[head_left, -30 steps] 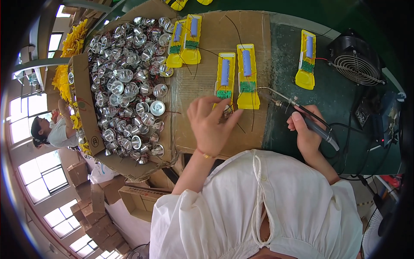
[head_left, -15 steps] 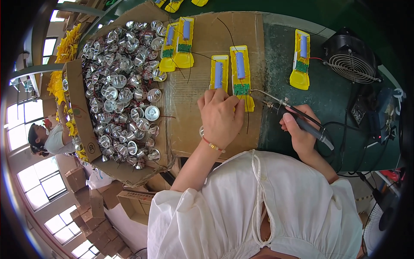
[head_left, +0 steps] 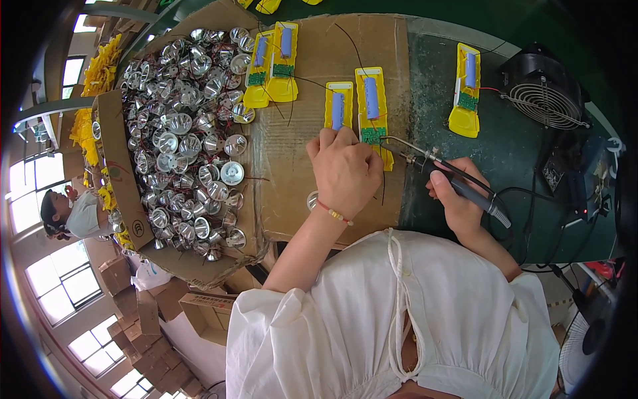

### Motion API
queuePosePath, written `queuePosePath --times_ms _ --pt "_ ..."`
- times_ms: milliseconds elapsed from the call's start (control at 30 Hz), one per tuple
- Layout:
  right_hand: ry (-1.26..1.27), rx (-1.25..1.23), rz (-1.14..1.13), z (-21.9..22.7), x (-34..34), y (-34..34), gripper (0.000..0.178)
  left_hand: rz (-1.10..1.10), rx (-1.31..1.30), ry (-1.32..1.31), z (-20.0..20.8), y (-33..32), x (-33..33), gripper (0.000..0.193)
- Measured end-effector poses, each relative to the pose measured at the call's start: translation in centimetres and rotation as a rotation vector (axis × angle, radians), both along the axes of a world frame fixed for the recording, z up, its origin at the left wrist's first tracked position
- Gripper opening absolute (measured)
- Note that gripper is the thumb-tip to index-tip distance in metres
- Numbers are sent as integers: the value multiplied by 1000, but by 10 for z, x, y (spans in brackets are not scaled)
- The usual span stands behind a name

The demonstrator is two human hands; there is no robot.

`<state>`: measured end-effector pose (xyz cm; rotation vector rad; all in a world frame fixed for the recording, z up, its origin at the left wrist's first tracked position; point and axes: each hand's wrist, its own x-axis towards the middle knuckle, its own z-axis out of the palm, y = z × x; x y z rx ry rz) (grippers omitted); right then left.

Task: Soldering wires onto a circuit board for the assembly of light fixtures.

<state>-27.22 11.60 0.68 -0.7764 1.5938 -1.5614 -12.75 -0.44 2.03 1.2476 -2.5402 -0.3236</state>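
Observation:
My right hand (head_left: 460, 209) grips a soldering iron (head_left: 468, 191) with a thin curved metal tube along it. Its tip end points at the green circuit board (head_left: 373, 135) of a yellow housing (head_left: 379, 159) holding a blue cylindrical battery (head_left: 371, 98). My left hand (head_left: 347, 169) is closed, fingers bent downward beside that board, covering the lower part of a second yellow housing (head_left: 339, 87) with its own blue battery (head_left: 337, 110). What the left fingertips pinch is hidden. A shiny reflector cup (head_left: 312, 200) shows partly beside my left wrist.
A carton (head_left: 121, 169) heaped with reflector cups (head_left: 189, 146) stands left. Two yellow housings (head_left: 282, 90) lie at the cardboard's far left, another (head_left: 464, 123) on the green table. A black fan (head_left: 545, 100) and cables are at right. Another person (head_left: 86, 213) works far left.
My left hand has shifted slightly right, closer to the circuit board. The soldering iron stays almost in place, its tip end still at the board.

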Motion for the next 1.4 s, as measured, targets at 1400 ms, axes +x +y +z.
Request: queuePosePath --times_ms 1400 --pt "-121 -73 -166 -7 -34 18 14 -10 175 90 -4 -30 -6 59"
